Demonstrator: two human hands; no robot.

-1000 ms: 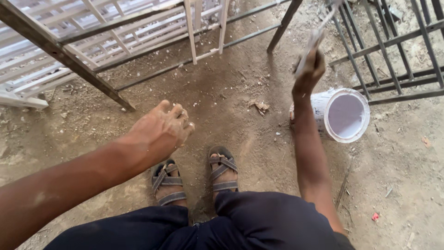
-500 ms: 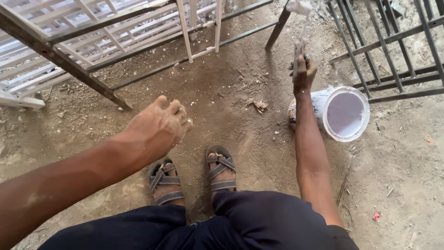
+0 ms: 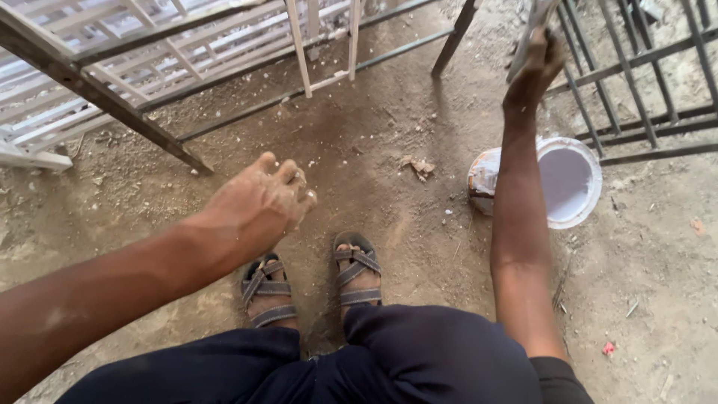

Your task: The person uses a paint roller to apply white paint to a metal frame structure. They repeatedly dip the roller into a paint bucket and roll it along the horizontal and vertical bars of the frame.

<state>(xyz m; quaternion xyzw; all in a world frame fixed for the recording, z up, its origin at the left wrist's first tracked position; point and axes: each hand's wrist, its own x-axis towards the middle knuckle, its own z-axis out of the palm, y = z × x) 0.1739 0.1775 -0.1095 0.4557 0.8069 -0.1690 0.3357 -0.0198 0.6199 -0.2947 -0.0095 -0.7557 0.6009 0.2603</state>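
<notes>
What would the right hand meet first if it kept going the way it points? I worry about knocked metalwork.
Probably the dark metal grille. The right hand holds a brush aimed up and away toward its bars, above the paint bucket. Depth is unclear, so the gap cannot be judged.

We identify one package: a round paint bucket (image 3: 568,183), standing upright on the dirt floor at the right of the frame, slightly above centre. Its rim and interior are white, holding pale lilac-white paint. A brownish, smeared label wraps its left outer wall. We find no signs or screens in the frame.
</notes>
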